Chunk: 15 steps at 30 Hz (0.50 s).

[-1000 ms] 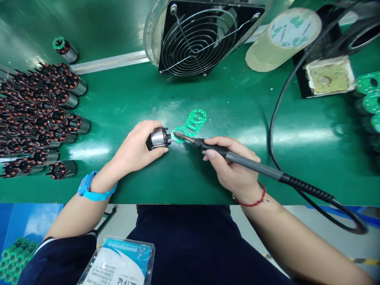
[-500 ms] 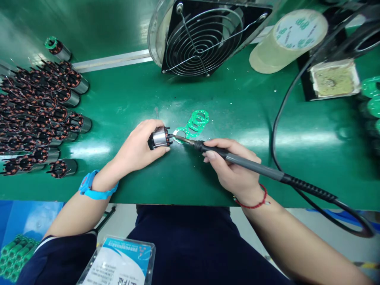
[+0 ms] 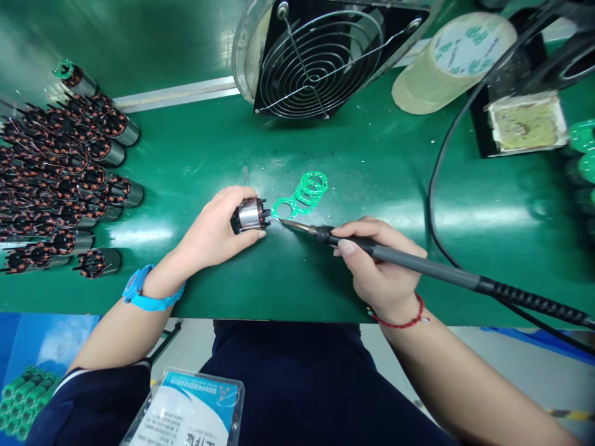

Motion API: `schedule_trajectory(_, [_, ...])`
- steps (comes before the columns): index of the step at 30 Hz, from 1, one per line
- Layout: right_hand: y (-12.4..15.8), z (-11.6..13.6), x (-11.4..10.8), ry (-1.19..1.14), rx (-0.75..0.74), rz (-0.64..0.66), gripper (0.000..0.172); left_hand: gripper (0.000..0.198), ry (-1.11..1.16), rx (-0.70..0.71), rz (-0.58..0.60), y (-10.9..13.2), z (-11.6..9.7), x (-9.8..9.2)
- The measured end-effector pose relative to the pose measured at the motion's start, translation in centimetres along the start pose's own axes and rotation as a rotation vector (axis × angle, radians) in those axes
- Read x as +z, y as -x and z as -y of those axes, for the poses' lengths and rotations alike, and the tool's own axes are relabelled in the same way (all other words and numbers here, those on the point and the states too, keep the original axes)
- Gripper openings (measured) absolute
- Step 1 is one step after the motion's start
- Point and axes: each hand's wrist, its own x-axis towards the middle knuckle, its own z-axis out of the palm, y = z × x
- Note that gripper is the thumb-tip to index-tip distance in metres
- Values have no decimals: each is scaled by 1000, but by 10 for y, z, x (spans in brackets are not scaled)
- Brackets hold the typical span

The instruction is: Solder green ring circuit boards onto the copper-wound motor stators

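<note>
My left hand [image 3: 216, 232] is wrapped round a metal motor stator [image 3: 250, 215], which lies on its side with its dark pins pointing right. In my right hand [image 3: 383, 263] is a soldering iron [image 3: 418, 263], held like a pen. Its tip is just right of the stator's pins, by the lower edge of the nearest green ring board [image 3: 283, 209]. Whether the tip touches the board I cannot tell. More green ring boards [image 3: 315, 184] overlap behind it, up and to the right.
Many upright stators [image 3: 93, 176] crowd the left of the green table [image 3: 223, 142]. A fan [image 3: 313, 77] stands at the back, with a tape roll [image 3: 432, 80] and sponge tray [image 3: 527, 124] to its right. The iron's cable [image 3: 434, 186] loops at the right.
My right hand and the soldering iron have moved right and slightly down, drawing the tip off the stator's pins. My left hand and the stator have stayed almost still.
</note>
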Motion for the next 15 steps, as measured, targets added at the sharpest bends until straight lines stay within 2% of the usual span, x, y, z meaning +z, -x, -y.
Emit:
schedule_trajectory(9, [-4,5,2,7,-90,32,10,42,17,11,-11,0,0,-1])
schedule_trajectory(15, [-2,2,1,-16,-94,-24,10,44,44,47,-34,1,1,1])
